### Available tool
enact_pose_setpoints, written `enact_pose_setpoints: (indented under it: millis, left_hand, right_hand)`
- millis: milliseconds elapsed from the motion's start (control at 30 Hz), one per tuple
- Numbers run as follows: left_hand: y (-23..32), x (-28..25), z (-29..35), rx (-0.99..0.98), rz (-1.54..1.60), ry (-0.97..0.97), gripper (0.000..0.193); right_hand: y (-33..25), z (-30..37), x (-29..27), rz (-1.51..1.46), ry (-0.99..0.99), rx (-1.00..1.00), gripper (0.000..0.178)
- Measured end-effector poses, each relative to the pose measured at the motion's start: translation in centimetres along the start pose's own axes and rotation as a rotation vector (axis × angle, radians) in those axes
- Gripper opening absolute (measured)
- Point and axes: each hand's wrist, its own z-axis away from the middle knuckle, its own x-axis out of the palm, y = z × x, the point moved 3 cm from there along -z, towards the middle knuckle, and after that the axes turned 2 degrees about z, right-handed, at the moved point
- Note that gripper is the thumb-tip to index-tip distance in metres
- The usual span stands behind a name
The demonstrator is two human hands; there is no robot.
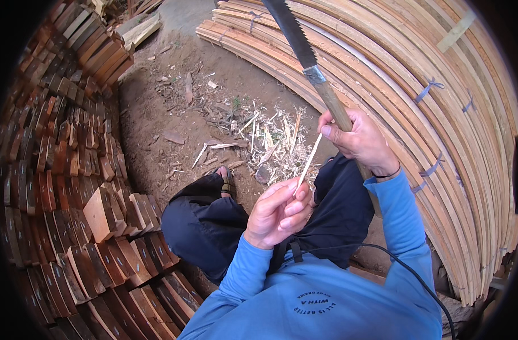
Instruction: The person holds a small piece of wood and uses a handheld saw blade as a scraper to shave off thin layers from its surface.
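Observation:
My left hand (281,212) pinches a thin, pale wooden stick (311,158) near its lower end, in front of my lap. The stick slants up to my right hand (362,139), where its upper end meets the thumb and fingertips. That same hand is closed around the long wooden handle of a saw (333,105). A metal collar joins the handle to a dark, toothed blade, which points up and away past the top of the view. The lower handle passes beneath my right wrist and forearm, partly hidden.
Wood shavings (276,139) and offcuts litter the dirt floor (157,96) ahead of my sandalled foot (227,184). Stacked short wooden blocks (103,212) rise along the left. Long, bent strips (440,130), tied in bundles, fill the right. A black cable (406,266) crosses my right side.

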Motion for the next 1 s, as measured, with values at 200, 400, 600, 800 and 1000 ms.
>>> enact_pose_setpoints:
  millis: [200, 400, 600, 800, 1000]
  left_hand:
    - [-0.1, -0.2, -0.3, 0.158, -0.16, 0.161, 0.025]
    - [2.0, -0.5, -0.1, 0.534, -0.549, 0.403, 0.025]
    - [2.3, -0.2, 0.4, 0.554, -0.347, 0.323, 0.024]
    - [2.2, -0.4, 1.0, 0.511, -0.152, 0.214, 0.023]
    - [2.5, -0.7, 0.7, 0.478, -0.049, 0.158, 0.025]
  right_hand:
    - [-0.8, -0.1, 0.3, 0.176, 0.111, -0.158, 0.033]
    - [-0.4, 3.3, -0.3, 0.7, 0.165, -0.178, 0.056]
    - [1.1, 5.7, 1.0, 0.927, 0.163, -0.336, 0.06]
    - [2.0, 5.9, 1.2, 1.009, 0.139, -0.371, 0.056]
    - [3.2, 4.2, 0.4, 1.055, 0.164, -0.369, 0.059]
